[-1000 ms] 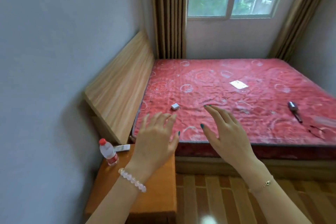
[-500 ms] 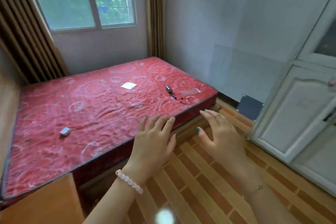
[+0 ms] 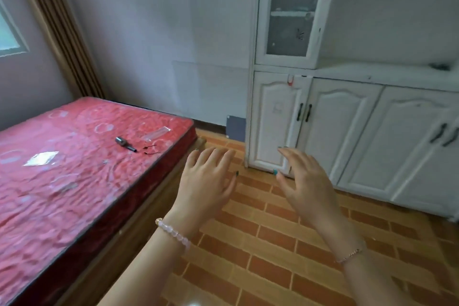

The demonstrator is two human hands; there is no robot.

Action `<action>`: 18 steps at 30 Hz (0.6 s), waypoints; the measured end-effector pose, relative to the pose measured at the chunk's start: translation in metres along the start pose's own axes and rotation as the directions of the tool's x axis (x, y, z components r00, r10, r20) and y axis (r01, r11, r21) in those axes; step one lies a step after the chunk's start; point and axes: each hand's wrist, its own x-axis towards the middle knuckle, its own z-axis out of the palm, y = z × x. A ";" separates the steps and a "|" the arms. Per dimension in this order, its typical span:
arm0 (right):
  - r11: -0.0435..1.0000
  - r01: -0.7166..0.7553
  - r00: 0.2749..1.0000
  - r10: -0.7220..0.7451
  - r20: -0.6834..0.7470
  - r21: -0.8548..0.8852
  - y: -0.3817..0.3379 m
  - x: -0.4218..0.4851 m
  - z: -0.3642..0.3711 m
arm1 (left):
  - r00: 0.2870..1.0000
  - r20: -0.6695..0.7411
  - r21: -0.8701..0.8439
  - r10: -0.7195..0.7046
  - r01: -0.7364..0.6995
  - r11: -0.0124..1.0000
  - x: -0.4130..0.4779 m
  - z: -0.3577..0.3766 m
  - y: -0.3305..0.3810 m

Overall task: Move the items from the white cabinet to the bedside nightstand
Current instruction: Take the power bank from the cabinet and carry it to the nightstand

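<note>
The white cabinet (image 3: pixel 347 131) fills the right side, with shut lower doors, a glass-fronted upper door and an open counter shelf. A small dark item (image 3: pixel 440 66) lies on that counter at the far right. My left hand (image 3: pixel 207 181) and my right hand (image 3: pixel 304 181) are raised side by side over the floor, fingers spread, both holding nothing. The right hand hovers in front of the cabinet's leftmost lower door without touching it. The nightstand is out of view.
A bed with a red mattress (image 3: pixel 74 181) takes up the left side; a small metal tool (image 3: pixel 125 144), a clear packet (image 3: pixel 42 158) and a clear wrapper (image 3: pixel 156 133) lie on it. A brick-pattern floor (image 3: pixel 273 243) runs between the bed and the cabinet.
My view has swung right from the nightstand and bed toward the white cabinet. Both hands stay raised, spread and holding nothing. The nightstand and bottle have left the view.
</note>
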 end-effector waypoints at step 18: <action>0.874 -0.415 0.881 0.315 -0.354 -0.255 0.146 0.096 -0.048 | 0.873 -0.172 -0.239 0.456 -0.486 0.840 0.241 0.119 0.087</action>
